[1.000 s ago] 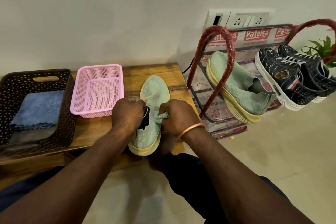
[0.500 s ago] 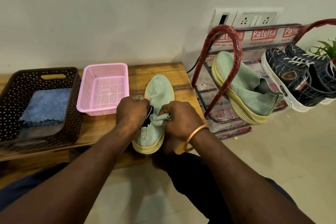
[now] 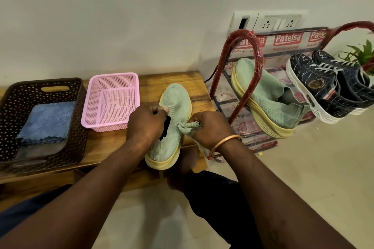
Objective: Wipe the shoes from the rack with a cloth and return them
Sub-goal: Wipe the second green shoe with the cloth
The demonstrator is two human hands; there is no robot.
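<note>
A pale green knit shoe [image 3: 175, 105] with a yellow sole lies toe-away on the wooden bench [image 3: 178, 81]. My left hand [image 3: 146, 123] grips its left side near the dark opening. My right hand [image 3: 210, 129] holds a bunched pale green cloth [image 3: 187, 127] pressed against the shoe's upper. The matching green shoe [image 3: 269, 101] leans on the red-framed shoe rack [image 3: 242, 36], beside a pair of dark navy sneakers [image 3: 325, 89].
A pink mesh basket [image 3: 111, 103] stands on the bench to the left of the shoe. Further left, a brown perforated basket [image 3: 12, 111] holds a folded blue cloth [image 3: 47, 121]. A wall socket panel and a green plant [image 3: 362, 54] lie behind the rack. Tiled floor lies below.
Both hands keep their hold on the shoe and cloth; my right hand with the cloth shifts only slightly on the upper. The view has drifted a little.
</note>
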